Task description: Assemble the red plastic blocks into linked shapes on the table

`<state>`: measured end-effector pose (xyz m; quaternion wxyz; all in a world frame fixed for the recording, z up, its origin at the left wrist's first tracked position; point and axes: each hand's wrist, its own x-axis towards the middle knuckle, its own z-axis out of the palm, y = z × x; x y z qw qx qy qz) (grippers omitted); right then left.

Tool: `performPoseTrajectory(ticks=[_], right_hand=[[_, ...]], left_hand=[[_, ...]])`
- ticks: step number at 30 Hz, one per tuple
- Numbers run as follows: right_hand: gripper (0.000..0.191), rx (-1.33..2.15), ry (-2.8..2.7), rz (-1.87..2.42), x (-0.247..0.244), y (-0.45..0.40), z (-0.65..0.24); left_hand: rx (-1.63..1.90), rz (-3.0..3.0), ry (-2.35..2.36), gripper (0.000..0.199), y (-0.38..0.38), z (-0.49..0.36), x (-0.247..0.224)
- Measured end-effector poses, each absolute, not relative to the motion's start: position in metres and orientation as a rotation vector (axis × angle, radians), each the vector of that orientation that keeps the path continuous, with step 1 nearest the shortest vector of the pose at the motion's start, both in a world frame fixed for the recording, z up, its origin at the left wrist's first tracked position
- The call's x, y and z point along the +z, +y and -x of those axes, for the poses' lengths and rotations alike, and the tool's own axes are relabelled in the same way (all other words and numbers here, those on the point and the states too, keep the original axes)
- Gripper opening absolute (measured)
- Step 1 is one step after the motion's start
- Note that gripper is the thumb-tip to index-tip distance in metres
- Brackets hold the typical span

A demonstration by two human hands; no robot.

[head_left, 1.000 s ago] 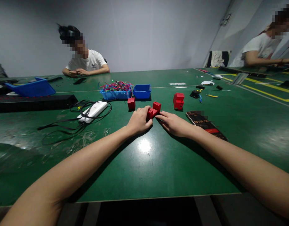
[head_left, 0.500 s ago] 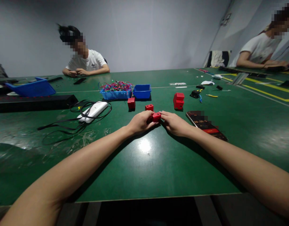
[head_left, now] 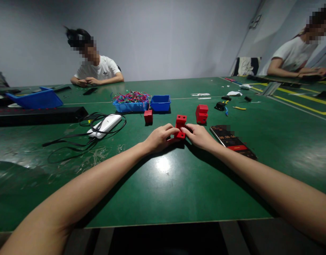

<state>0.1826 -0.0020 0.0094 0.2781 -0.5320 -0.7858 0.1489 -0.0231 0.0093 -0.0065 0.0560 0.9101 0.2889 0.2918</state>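
block (head_left: 181,120) btwn l hand (head_left: 160,137), r hand (head_left: 198,136); phone (head_left: 233,142) r; wires (head_left: 132,96) in bin (head_left: 131,107) behind; l, tray (head_left: 39,101) prob behind bar (head_left: 38,117)

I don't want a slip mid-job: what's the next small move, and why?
Perhaps squeeze the red piece gently between the left hand and right hand to steady it: both touch it, from opposite sides, and partly hide its lower part.

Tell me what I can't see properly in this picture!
All in the head view:
Red block: partly covered by the left hand and right hand.
Phone: partly hidden by the right forearm; its smallest writing is too tiny to read.
Blue tray with wires: its bottom is buried under them.
Person at the far right: cut off by the picture's edge.
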Motion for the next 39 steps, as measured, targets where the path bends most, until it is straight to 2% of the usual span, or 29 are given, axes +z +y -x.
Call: performPoseTrajectory(ticks=[5,11,16,20,32,39], right_hand=[[0.032,0.48,-2.164,1.337,0.008,0.0,-0.185],[0.031,0.533,-2.14,1.274,0.005,0.0,-0.182],[0.028,0.651,-2.055,1.248,0.002,-0.002,-0.179],[0.034,0.711,-1.994,1.266,0.001,-0.002,-0.178],[0.041,0.721,-1.951,1.273,0.005,-0.006,-0.177],[0.035,0.715,-1.918,1.296,0.006,-0.006,-0.174]], left_hand=[[0.879,-2.684,0.851,0.035,0.003,0.024,0.002],[0.886,-2.433,1.189,0.048,0.011,0.024,0.003],[0.777,-2.507,0.991,0.039,0.015,0.025,0.002],[0.795,-2.51,0.926,0.032,0.016,0.026,-0.001],[0.814,-2.515,0.915,0.03,0.017,0.027,-0.002],[0.793,-2.547,0.906,0.031,0.017,0.027,-0.002]])
